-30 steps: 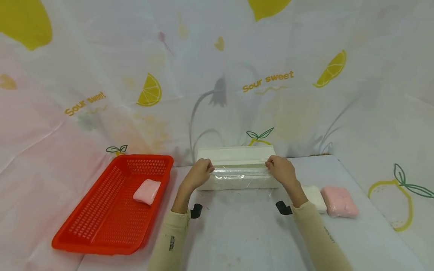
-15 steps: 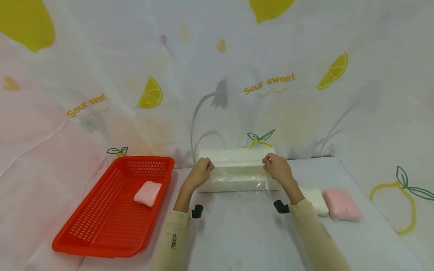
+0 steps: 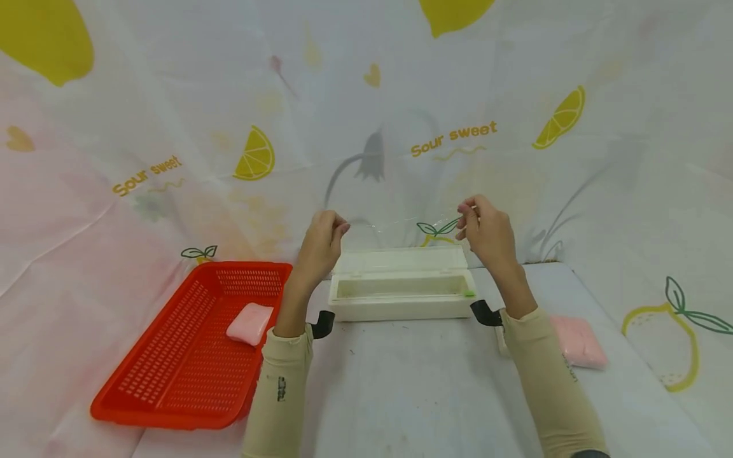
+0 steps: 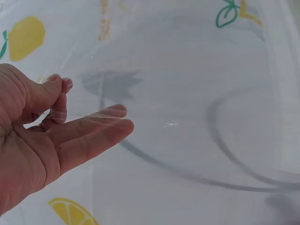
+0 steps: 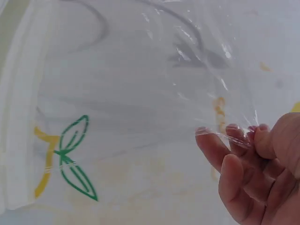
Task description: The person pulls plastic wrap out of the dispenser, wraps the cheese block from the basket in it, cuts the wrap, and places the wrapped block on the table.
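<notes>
A clear sheet of cling film (image 3: 401, 224) hangs stretched between both raised hands, above an open white dispenser box (image 3: 401, 292) on the table. My left hand (image 3: 323, 238) pinches the film's left corner between thumb and forefinger (image 4: 58, 89), the other fingers straight. My right hand (image 3: 478, 226) pinches the right corner (image 5: 243, 136). The film (image 5: 197, 61) shows as glints against the lemon-print cloth. The box's lid leans back, open.
A red perforated basket (image 3: 166, 375) at the left holds one pink wrapped block (image 3: 249, 323). Another pink block (image 3: 578, 340) lies on the table at the right, with a white one mostly hidden behind my right forearm. Printed cloth walls the back and sides.
Both hands have risen from the box's front edge to well above it, lifting the film clear. The box now shows open with its inside visible.
</notes>
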{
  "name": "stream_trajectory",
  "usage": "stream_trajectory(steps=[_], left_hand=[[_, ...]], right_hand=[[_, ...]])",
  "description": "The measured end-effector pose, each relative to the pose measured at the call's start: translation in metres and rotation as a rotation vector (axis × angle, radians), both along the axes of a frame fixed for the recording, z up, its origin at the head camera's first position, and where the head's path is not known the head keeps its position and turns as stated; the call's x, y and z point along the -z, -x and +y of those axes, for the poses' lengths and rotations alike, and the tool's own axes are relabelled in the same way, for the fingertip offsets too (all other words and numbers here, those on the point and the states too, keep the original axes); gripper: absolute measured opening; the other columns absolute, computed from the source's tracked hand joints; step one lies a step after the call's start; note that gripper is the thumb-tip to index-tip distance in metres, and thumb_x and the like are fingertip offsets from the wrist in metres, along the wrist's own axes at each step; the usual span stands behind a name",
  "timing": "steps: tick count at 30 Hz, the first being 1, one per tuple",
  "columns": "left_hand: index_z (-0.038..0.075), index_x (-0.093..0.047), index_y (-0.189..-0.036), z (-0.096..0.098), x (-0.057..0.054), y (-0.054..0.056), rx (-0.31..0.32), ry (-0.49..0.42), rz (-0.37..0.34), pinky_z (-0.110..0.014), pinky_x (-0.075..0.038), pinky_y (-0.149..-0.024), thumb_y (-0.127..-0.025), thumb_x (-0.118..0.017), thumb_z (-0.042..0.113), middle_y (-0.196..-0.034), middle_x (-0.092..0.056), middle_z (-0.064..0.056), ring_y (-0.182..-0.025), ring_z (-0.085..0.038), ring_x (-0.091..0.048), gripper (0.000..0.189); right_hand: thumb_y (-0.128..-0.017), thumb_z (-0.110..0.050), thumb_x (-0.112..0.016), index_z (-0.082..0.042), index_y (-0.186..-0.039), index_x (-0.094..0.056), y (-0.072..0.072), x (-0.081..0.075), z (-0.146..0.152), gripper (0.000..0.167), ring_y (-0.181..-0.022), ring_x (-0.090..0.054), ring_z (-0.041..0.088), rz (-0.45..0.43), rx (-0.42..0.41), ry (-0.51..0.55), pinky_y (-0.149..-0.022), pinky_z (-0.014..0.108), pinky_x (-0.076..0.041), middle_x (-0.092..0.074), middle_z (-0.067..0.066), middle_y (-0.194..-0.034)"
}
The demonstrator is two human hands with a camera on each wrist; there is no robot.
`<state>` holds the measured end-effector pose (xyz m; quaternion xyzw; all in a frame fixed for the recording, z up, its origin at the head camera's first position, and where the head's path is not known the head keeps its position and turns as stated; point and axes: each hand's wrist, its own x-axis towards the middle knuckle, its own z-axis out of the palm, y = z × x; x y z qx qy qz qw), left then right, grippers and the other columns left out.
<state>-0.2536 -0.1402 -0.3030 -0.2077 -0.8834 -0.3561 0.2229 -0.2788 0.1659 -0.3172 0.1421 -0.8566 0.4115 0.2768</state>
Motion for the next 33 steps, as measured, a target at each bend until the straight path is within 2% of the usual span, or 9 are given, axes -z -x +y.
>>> stream_trajectory(steps=[4,7,11,14,18,23,27,30,33], left_hand=[[-0.008,-0.055,-0.098,0.002,-0.025,-0.006,0.013,-0.040,0.105,-0.036,-0.047,-0.075,-0.100,-0.052,0.000,-0.096,-0.048,-0.020,-0.088,-0.031,-0.053,0.009],[-0.010,-0.054,-0.098,0.005,-0.041,-0.009,0.020,-0.077,0.155,-0.035,-0.053,-0.075,-0.100,-0.051,-0.002,-0.097,-0.046,-0.020,-0.092,-0.031,-0.062,0.009],[-0.010,-0.053,-0.100,0.008,-0.059,-0.013,0.032,-0.127,0.161,-0.035,-0.057,-0.075,-0.101,-0.049,0.001,-0.100,-0.045,-0.019,-0.099,-0.030,-0.067,0.011],[-0.011,-0.052,-0.102,0.010,-0.071,-0.019,0.050,-0.173,0.178,-0.033,-0.057,-0.075,-0.101,-0.049,0.002,-0.102,-0.044,-0.019,-0.099,-0.028,-0.069,0.013],[-0.011,-0.052,-0.102,0.013,-0.088,-0.032,0.081,-0.219,0.261,-0.030,-0.057,-0.073,-0.100,-0.050,0.001,-0.101,-0.044,-0.018,-0.095,-0.026,-0.070,0.012],[-0.010,-0.053,-0.101,0.017,-0.103,-0.050,0.115,-0.234,0.400,-0.027,-0.057,-0.071,-0.098,-0.054,0.002,-0.100,-0.045,-0.017,-0.092,-0.022,-0.072,0.013],[-0.011,-0.052,-0.102,0.016,-0.111,-0.064,0.136,-0.221,0.492,-0.027,-0.056,-0.073,-0.099,-0.054,0.002,-0.099,-0.045,-0.018,-0.095,-0.020,-0.071,0.013],[-0.011,-0.053,-0.102,0.014,-0.112,-0.072,0.129,-0.203,0.524,-0.025,-0.056,-0.072,-0.099,-0.054,0.001,-0.099,-0.045,-0.019,-0.096,-0.018,-0.070,0.012],[-0.011,-0.056,-0.100,0.010,-0.106,-0.081,0.104,-0.146,0.527,-0.021,-0.055,-0.070,-0.096,-0.058,-0.001,-0.098,-0.048,-0.019,-0.090,-0.017,-0.068,0.010]], right_hand=[[-0.104,-0.021,-0.051,0.001,-0.103,-0.061,-0.009,-0.027,0.000,0.023,-0.050,-0.058,0.000,0.115,0.026,0.031,-0.039,0.015,-0.042,-0.065,0.011,-0.071],[-0.104,-0.023,-0.052,0.001,-0.101,-0.061,-0.012,-0.040,0.000,0.026,-0.049,-0.053,-0.009,0.181,0.034,0.061,-0.040,0.014,-0.042,-0.063,0.009,-0.070],[-0.103,-0.025,-0.053,0.002,-0.100,-0.061,-0.019,-0.056,0.000,0.028,-0.050,-0.054,-0.006,0.245,0.045,0.106,-0.041,0.014,-0.041,-0.061,0.009,-0.068],[-0.102,-0.022,-0.055,0.003,-0.099,-0.061,-0.030,-0.068,-0.001,0.027,-0.050,-0.054,-0.003,0.295,0.050,0.131,-0.042,0.013,-0.041,-0.060,0.009,-0.066],[-0.100,-0.020,-0.058,0.005,-0.099,-0.061,-0.048,-0.087,-0.005,0.025,-0.051,-0.053,-0.003,0.364,0.050,0.169,-0.045,0.012,-0.042,-0.060,0.011,-0.066],[-0.098,-0.019,-0.060,0.007,-0.100,-0.062,-0.066,-0.102,-0.006,0.026,-0.053,-0.054,-0.001,0.439,0.067,0.204,-0.047,0.011,-0.042,-0.060,0.010,-0.067],[-0.097,-0.021,-0.061,0.008,-0.098,-0.062,-0.078,-0.112,-0.005,0.029,-0.054,-0.054,0.000,0.483,0.079,0.223,-0.047,0.011,-0.042,-0.057,0.000,-0.066],[-0.097,-0.021,-0.062,0.008,-0.098,-0.062,-0.082,-0.116,-0.002,0.029,-0.054,-0.054,0.002,0.489,0.073,0.221,-0.047,0.012,-0.042,-0.056,-0.004,-0.066],[-0.098,-0.017,-0.062,0.007,-0.098,-0.064,-0.084,-0.112,0.003,0.024,-0.056,-0.054,0.001,0.458,0.059,0.158,-0.049,0.011,-0.041,-0.057,0.001,-0.067]])
